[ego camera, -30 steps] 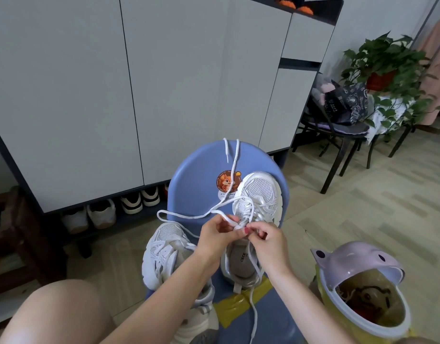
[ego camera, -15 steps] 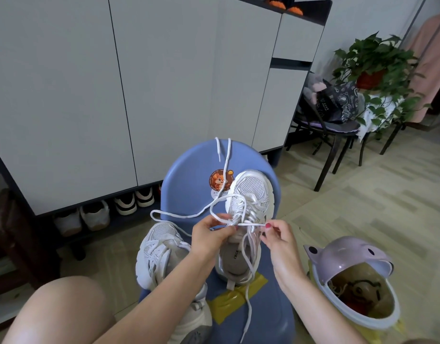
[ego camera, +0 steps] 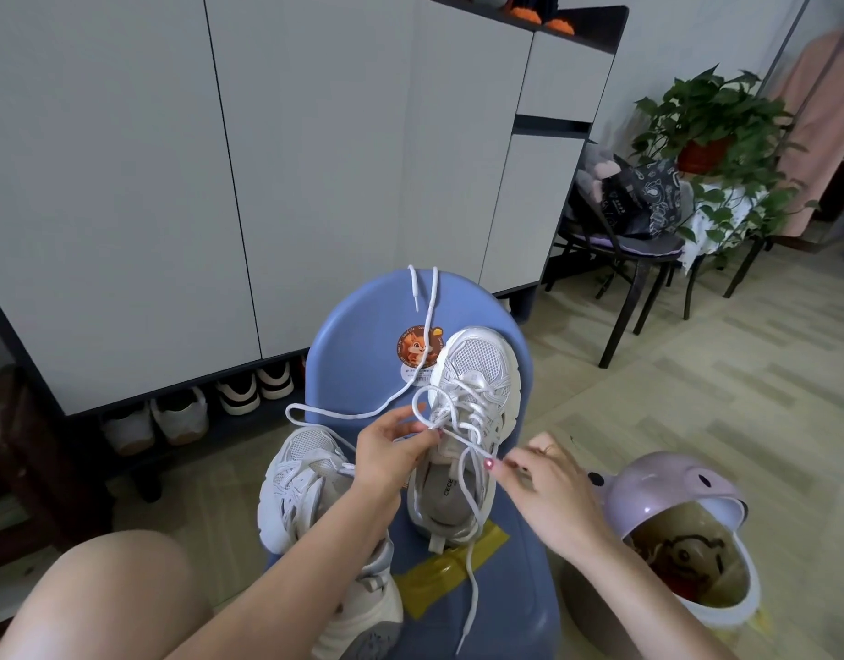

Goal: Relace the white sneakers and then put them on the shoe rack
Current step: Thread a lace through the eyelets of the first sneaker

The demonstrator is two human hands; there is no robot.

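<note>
Drawing apart since a second ago: right hand (ego camera: pixel 548 488) pinches the lace (ego camera: pixel 467 450) sideways, left hand (ego camera: pixel 391 445) pinches it at the sneaker (ego camera: pixel 467 421) on the blue chair (ego camera: pixel 363 345). Tightening a crossing; lacing unfinished.

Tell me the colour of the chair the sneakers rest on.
Blue, with an orange squirrel sticker on its back; the chair shows in the head view.

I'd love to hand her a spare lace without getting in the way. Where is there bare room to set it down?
The floor between the blue chair and the black chair is bare. The blue chair's seat is crowded: a white sneaker, trailing laces, and both hands, left hand and right hand, pinching laces. A second sneaker and the pink bin flank it.
</note>
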